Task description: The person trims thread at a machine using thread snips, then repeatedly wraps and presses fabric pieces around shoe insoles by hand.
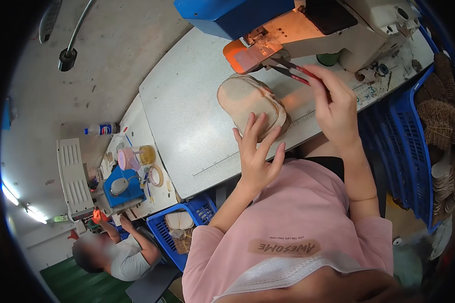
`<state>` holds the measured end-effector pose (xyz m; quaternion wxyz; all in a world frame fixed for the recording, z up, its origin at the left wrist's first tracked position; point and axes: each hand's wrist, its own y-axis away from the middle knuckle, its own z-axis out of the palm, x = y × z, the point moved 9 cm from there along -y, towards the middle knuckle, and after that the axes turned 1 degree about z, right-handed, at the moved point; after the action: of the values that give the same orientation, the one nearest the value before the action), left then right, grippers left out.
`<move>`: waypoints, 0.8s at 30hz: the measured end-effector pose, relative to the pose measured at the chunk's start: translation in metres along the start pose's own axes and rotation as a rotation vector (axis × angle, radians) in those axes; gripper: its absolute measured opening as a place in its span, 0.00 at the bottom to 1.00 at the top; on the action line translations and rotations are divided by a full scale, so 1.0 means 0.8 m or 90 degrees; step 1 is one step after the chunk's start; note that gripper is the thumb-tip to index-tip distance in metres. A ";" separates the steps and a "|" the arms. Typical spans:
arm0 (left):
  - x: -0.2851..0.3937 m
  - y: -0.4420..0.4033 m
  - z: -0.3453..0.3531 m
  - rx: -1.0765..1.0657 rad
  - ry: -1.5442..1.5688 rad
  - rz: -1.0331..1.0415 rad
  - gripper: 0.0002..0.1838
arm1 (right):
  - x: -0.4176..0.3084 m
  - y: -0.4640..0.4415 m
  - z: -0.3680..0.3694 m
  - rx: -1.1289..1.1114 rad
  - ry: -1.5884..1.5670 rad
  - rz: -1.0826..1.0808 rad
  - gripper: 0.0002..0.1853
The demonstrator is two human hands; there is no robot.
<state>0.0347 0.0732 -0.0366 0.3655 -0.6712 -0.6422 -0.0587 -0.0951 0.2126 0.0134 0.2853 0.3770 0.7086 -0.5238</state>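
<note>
A stack of cream, sole-shaped pieces (242, 101) with brownish edges lies on the white work table, below the sewing machine's lit arm. My left hand (258, 151) rests on the near end of the stack, its fingers spread and not wrapped around anything. My right hand (333, 101) is closed on red-handled thread snips (302, 74), held up to the right of the stack. Their dark blades point left, close to the machine's orange-lit work plate (253, 54). The blade tips partly blend into the machine behind them.
The sewing machine (328, 40) stands at the table's far side. A blue crate (399, 146) with bundled brown soles is on the right, and another blue crate (159, 227) at lower left. A co-worker (131, 257) sits at a neighbouring machine, near a bottle (101, 130).
</note>
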 end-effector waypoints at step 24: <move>-0.005 -0.004 0.009 -0.004 -0.038 -0.013 0.17 | -0.022 -0.032 0.066 -0.055 0.144 -0.022 0.18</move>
<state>0.0285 0.0735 -0.0425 0.3434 -0.6675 -0.6592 -0.0445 -0.1066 0.1537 0.0257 0.2104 0.4088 0.7647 -0.4514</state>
